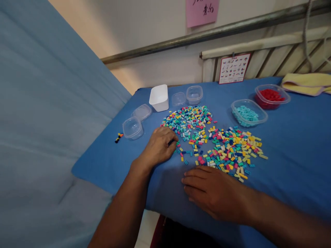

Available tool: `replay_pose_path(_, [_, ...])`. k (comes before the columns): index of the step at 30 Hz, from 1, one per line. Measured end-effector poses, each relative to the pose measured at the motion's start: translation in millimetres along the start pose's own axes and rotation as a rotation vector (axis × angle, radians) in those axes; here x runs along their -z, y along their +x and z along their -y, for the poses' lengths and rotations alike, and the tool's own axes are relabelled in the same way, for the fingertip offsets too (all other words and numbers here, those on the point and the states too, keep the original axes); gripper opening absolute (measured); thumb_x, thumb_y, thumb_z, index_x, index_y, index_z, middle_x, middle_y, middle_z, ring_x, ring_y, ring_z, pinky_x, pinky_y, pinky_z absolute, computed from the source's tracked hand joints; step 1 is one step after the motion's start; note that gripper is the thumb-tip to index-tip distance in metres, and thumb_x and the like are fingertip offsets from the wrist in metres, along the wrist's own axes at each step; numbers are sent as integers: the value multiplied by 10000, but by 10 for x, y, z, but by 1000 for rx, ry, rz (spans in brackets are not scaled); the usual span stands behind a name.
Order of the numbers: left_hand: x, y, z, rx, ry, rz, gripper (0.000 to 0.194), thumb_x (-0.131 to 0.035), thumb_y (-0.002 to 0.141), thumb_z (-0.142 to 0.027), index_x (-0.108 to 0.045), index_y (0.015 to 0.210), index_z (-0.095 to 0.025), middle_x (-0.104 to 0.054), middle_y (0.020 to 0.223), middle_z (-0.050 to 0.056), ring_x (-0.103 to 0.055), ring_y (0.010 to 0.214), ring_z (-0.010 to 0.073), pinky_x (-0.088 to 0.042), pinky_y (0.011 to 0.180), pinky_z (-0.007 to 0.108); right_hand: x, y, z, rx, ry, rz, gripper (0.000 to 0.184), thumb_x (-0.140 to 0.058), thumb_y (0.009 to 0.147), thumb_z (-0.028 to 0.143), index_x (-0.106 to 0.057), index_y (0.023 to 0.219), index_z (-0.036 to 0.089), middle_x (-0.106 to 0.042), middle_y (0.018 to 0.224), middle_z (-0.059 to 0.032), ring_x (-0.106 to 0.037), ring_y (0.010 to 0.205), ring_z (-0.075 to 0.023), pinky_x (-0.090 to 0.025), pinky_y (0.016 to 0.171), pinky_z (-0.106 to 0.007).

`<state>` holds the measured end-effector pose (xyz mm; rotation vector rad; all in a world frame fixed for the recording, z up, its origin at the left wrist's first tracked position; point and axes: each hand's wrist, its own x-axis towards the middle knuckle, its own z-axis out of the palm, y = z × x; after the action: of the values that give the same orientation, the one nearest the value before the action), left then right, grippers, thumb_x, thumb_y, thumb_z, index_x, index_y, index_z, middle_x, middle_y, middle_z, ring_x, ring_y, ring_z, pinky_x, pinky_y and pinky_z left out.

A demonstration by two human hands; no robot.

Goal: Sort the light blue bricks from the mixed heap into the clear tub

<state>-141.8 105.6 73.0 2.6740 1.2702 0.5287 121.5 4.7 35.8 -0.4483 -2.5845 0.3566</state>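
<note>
A wide scatter of small coloured bricks [214,141] lies on the blue tablecloth [292,148]. My left hand [159,146] rests at the pile's left edge with its fingers curled; a dark blue brick shows at its fingertips. My right hand [213,191] lies flat on the cloth just below the pile, fingers stretched out to the left, holding nothing.
Clear tubs hold teal bricks [248,113] and red bricks [271,95] at the right. An empty white tub [159,97], several empty clear tubs and lids [132,127] stand at the left and back. A few dark bricks [118,137] lie near the left edge. A yellow cloth [307,83] is far right.
</note>
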Motion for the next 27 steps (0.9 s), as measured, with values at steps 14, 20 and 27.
replay_pose_path(14, [-30,303,-95,77,-62,-2,312,-525,1125,-324,-739,1313,-197,-735,1112,106,-686,1066,264,-575,957,450,-26,-14,1,-23,21,10,264,-597,1108,250,-741,1317,177,-743,1455,-56,-665,1291,-270,-539,1116,-441])
replay_pose_path(20, [11,456,-150,111,86,275,247,-569,1084,-267,-768,1216,-201,-736,1086,96,-700,1032,282,-569,898,433,-16,17,-5,-21,6,-12,278,-551,1142,263,-738,1323,164,-750,1442,-57,-669,1273,-255,-533,1101,-431])
replay_pose_path(27, [-6,280,-138,95,-58,158,152,-624,1049,-181,-752,1131,-176,-731,1083,69,-692,1037,241,-551,928,396,-13,24,-20,-18,27,12,280,-584,1123,253,-749,1330,162,-744,1440,-101,-666,1279,-258,-535,1089,-436])
